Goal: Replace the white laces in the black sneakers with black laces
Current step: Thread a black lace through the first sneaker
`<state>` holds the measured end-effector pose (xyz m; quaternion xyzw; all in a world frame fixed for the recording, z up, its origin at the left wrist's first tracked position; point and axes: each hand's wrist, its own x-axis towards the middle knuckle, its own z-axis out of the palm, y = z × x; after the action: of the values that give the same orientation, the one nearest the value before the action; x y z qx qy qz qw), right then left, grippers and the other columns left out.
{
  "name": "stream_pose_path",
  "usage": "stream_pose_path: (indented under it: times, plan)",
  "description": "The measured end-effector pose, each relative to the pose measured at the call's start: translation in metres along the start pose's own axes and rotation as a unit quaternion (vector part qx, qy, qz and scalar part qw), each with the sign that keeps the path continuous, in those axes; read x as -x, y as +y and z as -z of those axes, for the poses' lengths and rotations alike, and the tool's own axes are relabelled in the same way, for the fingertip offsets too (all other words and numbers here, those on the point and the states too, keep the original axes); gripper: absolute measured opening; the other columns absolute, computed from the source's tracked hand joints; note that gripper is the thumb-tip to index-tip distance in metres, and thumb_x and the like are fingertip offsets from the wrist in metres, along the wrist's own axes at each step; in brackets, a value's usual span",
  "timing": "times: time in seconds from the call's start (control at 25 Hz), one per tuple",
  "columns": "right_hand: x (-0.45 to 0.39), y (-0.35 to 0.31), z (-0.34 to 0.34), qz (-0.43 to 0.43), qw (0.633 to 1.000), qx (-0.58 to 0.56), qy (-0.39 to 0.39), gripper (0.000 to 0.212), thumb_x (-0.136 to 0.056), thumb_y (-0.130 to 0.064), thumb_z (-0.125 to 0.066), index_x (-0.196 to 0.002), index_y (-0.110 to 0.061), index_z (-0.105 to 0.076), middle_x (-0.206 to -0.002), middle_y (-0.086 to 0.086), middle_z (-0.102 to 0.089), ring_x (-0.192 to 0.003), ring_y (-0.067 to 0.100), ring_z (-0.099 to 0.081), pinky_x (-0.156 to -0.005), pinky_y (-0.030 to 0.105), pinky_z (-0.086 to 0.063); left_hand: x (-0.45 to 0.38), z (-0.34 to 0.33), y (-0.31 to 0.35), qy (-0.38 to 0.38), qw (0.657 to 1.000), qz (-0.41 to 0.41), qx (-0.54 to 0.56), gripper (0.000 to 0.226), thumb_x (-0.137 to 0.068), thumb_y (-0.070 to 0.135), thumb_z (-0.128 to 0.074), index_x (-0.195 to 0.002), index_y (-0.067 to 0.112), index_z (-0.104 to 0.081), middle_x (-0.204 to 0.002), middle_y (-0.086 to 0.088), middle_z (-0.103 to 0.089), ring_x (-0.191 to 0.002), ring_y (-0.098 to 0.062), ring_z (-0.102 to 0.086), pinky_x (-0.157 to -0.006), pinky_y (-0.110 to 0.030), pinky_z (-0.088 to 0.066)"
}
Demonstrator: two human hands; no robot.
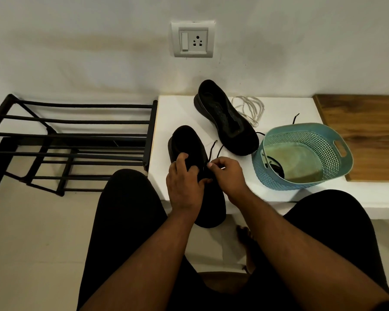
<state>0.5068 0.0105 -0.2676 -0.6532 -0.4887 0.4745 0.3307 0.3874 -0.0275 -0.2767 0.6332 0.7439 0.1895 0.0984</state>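
A black sneaker (188,140) lies on the white bench (173,108) with its toe over the front edge. My left hand (184,182) grips its upper over the tongue. My right hand (226,176) pinches the black lace (212,149), whose two ends stick up toward the back. A second black sneaker (227,117) lies farther back with bare eyelets. The white laces (249,108) sit in a loose pile beside it. Another black lace (295,118) trails over the basket rim.
A teal perforated basket (301,158) stands on the bench at the right, with something dark inside. A wooden board (366,135) lies at the far right. A black metal shoe rack (72,142) stands to the left. My knees flank the bench front.
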Motion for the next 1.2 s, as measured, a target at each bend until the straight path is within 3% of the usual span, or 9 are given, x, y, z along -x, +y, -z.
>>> stream_pose_path:
  times: [0.12,0.32,0.56,0.68,0.72,0.84,0.96,1.12,1.2]
  plan:
    - [-0.023,-0.032,0.011,0.034,0.994,-0.042,0.096,0.018,-0.094,-0.018,-0.057,-0.076,-0.020,-0.058,-0.071,-0.003,-0.056,-0.066,0.011,-0.052,-0.065,0.029,-0.043,-0.002,-0.003,-0.003,-0.002,1.000,-0.019,0.007,0.031,-0.075,0.037,-0.080,-0.088,0.012,-0.067,-0.140,-0.007,-0.043,-0.124,-0.029,-0.045,-0.102,-0.041,-0.043]
    - [-0.032,-0.048,0.026,-0.042,0.989,0.121,-0.077,0.035,-0.086,-0.037,-0.069,-0.079,-0.004,-0.061,-0.066,0.007,-0.052,-0.059,0.015,-0.047,-0.055,0.028,-0.039,-0.002,-0.006,-0.003,-0.013,0.999,-0.004,0.033,0.039,-0.077,0.038,-0.078,-0.104,0.013,-0.066,-0.142,-0.008,-0.041,-0.128,-0.029,-0.041,-0.106,-0.040,-0.040]
    - [-0.028,-0.069,0.018,-0.028,0.998,-0.060,-0.019,0.021,-0.092,-0.008,-0.059,-0.072,-0.010,-0.058,-0.062,0.002,-0.051,-0.053,0.009,-0.043,-0.045,0.019,-0.036,0.001,-0.008,-0.006,-0.015,0.997,-0.018,0.075,0.032,-0.080,0.034,-0.077,-0.094,0.007,-0.068,-0.141,-0.009,-0.041,-0.124,-0.031,-0.042,-0.095,-0.039,-0.049]
    - [-0.065,-0.131,0.061,-0.020,0.939,-0.324,0.113,0.020,-0.090,-0.009,-0.054,-0.072,-0.016,-0.053,-0.061,-0.001,-0.046,-0.049,0.011,-0.037,-0.044,0.022,-0.027,0.003,-0.008,-0.010,-0.008,0.998,-0.026,0.060,0.031,-0.073,0.029,-0.082,-0.092,0.007,-0.070,-0.127,-0.014,-0.050,-0.117,-0.035,-0.048,-0.092,-0.049,-0.051]
    - [-0.074,-0.150,0.075,-0.001,0.927,-0.351,0.132,0.018,-0.091,-0.012,-0.053,-0.074,-0.017,-0.054,-0.065,0.000,-0.048,-0.049,0.011,-0.039,-0.046,0.022,-0.028,0.003,-0.008,-0.009,0.010,0.998,-0.028,0.057,0.031,-0.070,0.029,-0.085,-0.087,0.008,-0.070,-0.118,-0.015,-0.054,-0.111,-0.036,-0.052,-0.089,-0.053,-0.052]
    - [-0.077,-0.166,0.084,0.040,0.968,-0.230,0.089,0.015,-0.097,-0.029,-0.049,-0.090,-0.018,-0.057,-0.083,0.001,-0.061,-0.056,0.013,-0.048,-0.049,0.022,-0.037,-0.001,-0.006,-0.005,0.047,0.998,-0.024,0.040,0.039,-0.069,0.043,-0.083,-0.088,0.012,-0.066,-0.104,-0.013,-0.055,-0.100,-0.034,-0.054,-0.091,-0.055,-0.050]
    - [-0.063,-0.125,0.061,-0.046,0.990,-0.133,0.007,0.030,-0.098,-0.045,-0.045,-0.110,-0.019,-0.053,-0.098,0.003,-0.058,-0.068,0.016,-0.051,-0.055,0.027,-0.044,-0.008,-0.006,-0.003,0.020,0.999,0.012,0.029,0.047,-0.074,0.052,-0.076,-0.097,0.013,-0.064,-0.105,-0.010,-0.049,-0.102,-0.030,-0.048,-0.096,-0.050,-0.047]
    - [-0.021,-0.037,0.021,-0.016,0.996,-0.029,-0.081,0.051,-0.088,-0.015,-0.068,-0.134,-0.019,-0.046,-0.121,0.001,-0.050,-0.096,0.019,-0.058,-0.057,0.029,-0.055,-0.011,-0.005,-0.003,0.001,1.000,0.008,0.012,0.041,-0.077,0.048,-0.075,-0.092,0.012,-0.063,-0.105,-0.008,-0.047,-0.102,-0.027,-0.047,-0.098,-0.045,-0.046]
    - [-0.019,-0.021,0.012,0.025,0.994,0.028,-0.098,0.049,-0.084,-0.007,-0.070,-0.130,-0.017,-0.055,-0.117,0.001,-0.054,-0.098,0.018,-0.060,-0.061,0.030,-0.059,-0.011,-0.005,-0.004,-0.010,1.000,0.010,0.016,0.040,-0.078,0.047,-0.074,-0.095,0.013,-0.063,-0.109,-0.007,-0.047,-0.106,-0.026,-0.047,-0.099,-0.041,-0.046]
